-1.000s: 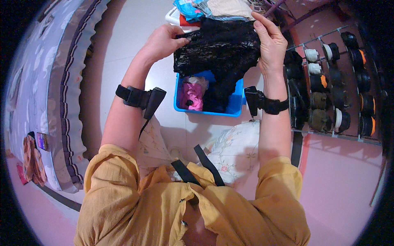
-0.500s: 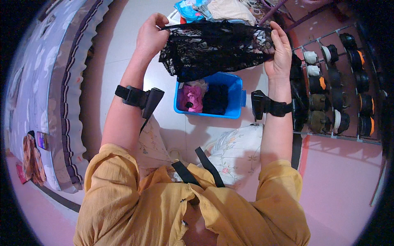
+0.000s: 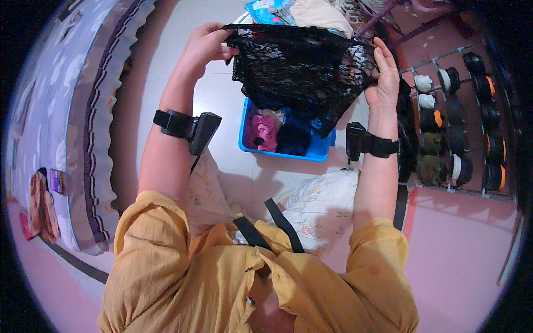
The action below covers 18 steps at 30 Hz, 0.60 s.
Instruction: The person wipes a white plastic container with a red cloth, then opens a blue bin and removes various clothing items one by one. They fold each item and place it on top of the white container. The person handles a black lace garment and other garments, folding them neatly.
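A piece of black lace underwear point(image 3: 302, 66) is stretched wide between my hands by its top edge. At its left corner, my left hand point(image 3: 208, 47) is closed in a pinch. My right hand point(image 3: 384, 77) grips the right corner between thumb and fingers. Below hangs the lace, its lower tip overlapping the back right of a blue plastic bin point(image 3: 242, 139) on the floor. Inside the bin lie a crumpled pink cloth point(image 3: 262, 133) on the left and dark cloth point(image 3: 293, 139) on the right. The lace hides the bin's far rim.
Beyond my hands is a pile of clothes, with a blue piece point(image 3: 266, 12) and a cream piece point(image 3: 322, 16). A rack of shoes point(image 3: 430, 139) stands on the right, near purple metal legs point(image 3: 383, 22). Along the left runs a bed with a frilled cover point(image 3: 102, 127), a phone point(image 3: 57, 181) on it.
Both hands have shifted slightly right with the underwear. It hangs lower and is spread out more, showing a tapered shape over the bin. My left hand's fingers have changed position at the corner.
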Tool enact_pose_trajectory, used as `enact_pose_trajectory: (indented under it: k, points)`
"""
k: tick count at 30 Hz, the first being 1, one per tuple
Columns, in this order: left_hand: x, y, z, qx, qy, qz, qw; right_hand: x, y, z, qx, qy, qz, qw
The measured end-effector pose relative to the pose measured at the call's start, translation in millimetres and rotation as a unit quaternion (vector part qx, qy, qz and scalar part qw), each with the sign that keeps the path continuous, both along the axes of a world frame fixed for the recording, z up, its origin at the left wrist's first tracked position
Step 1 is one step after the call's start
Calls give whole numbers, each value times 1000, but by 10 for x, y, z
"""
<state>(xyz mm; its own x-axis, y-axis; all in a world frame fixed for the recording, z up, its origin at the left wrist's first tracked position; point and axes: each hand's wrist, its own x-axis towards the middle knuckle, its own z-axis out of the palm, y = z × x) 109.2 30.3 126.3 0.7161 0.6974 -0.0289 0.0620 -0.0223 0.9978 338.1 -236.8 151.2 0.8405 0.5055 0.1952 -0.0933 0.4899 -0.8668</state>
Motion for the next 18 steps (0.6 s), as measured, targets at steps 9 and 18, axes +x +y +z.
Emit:
enact_pose_trajectory:
  k: [9, 18]
  points:
    - [-4, 59, 72, 303, 136, 15, 943, 109, -6, -115, -17, -11, -24, 1000]
    - [-345, 41, 343, 344, 104, -74, 930, 205, 181, -339, 42, 66, 50, 996]
